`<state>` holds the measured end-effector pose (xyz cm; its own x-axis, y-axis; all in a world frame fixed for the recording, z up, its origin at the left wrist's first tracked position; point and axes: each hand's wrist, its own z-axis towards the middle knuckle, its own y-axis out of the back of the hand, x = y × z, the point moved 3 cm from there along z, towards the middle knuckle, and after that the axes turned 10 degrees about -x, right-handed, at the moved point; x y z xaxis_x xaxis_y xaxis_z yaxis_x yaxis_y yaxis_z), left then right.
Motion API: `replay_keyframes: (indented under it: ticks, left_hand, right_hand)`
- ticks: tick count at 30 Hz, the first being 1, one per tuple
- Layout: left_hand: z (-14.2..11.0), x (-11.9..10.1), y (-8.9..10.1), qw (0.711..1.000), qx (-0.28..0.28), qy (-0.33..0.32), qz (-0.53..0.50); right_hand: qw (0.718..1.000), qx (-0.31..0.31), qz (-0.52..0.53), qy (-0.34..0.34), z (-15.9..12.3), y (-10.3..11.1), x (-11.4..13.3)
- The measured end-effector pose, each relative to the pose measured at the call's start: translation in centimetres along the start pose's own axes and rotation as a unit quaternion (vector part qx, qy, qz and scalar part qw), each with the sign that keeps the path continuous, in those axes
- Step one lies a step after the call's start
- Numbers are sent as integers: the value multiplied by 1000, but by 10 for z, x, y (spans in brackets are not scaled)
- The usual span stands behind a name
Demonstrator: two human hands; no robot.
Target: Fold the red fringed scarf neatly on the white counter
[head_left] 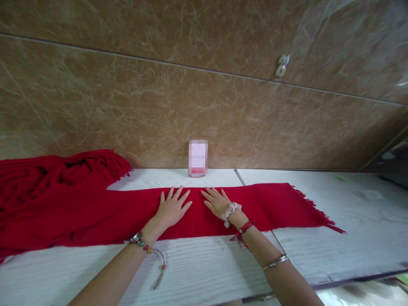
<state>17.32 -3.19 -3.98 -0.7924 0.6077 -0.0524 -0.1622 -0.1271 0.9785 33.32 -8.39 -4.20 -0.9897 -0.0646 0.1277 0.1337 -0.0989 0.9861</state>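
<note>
A long red scarf (274, 206) lies flat across the white wood-grain table (197, 267), its fringed end pointing right. Its other end is bunched in a heap (47, 187) at the far left. My left hand (172, 208) rests palm down on the scarf near the middle, fingers spread. My right hand (216, 201) lies flat on the scarf just beside it, fingers stretched out. Both wrists wear bracelets; a white scrunchie sits on the right wrist.
A phone (198, 158) stands upright against the brown marble wall (204, 97) just behind my hands. A small white hook (282, 64) is stuck on the wall at upper right. The table's front edge runs along the lower right.
</note>
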Motion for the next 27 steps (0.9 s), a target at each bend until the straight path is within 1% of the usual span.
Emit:
replay_keyframes:
  ticks: [1,3,5,7,9,10,11,12,14,15,17,19,20,22,24,27]
  left_hand:
    - [0,1,-1,1000,15,6,-3]
    - [0,3,-2,999,33,10,-6]
    - [0,3,-1,999,36,11,-6]
    - [0,3,0,999,38,14,-6]
    - [0,3,0,999,35,16,-3]
    - [0,3,1,999,28,15,1]
    - [0,3,2,1000,15,12,7]
    - [0,3,2,1000,-4,7,15]
    - [0,2,4,998,-48,-10,26]
    - [0,1,4,998,-61,-19,26]
    - [0,1,2,998,-54,-27,11]
    - [0,2,-2,999,-23,-23,-6]
    - [0,3,-4,1000,-11,-19,-10]
    - [0,4,-6,1000,2,-12,-13]
    - [0,4,-6,1000,8,-10,-13]
    - [1,4,-4,1000,18,-9,-12]
  right_hand:
    - [1000,4,-2,-13,0,-1,-5]
    - [998,9,-14,-66,-3,-1,-23]
    - [990,10,-32,-138,-10,2,-46]
    - [975,5,-54,-216,-17,5,-68]
    - [959,-7,-70,-274,-22,10,-79]
    - [956,-17,-75,-284,-22,11,-80]
    - [958,-27,-76,-276,-21,13,-77]
    - [965,-36,-73,-249,-19,14,-71]
    - [985,-44,-55,-159,-13,13,-50]
    - [993,-37,-42,-108,-11,11,-38]
    - [999,-12,-21,-29,-8,6,-17]
    - [1000,12,-14,5,-8,1,-5]
    - [1000,19,-14,8,-8,0,-3]
    - [999,25,-16,-13,-9,-1,-7]
    - [998,26,-22,-57,-11,1,-20]
    - [987,19,-41,-152,-16,5,-47]
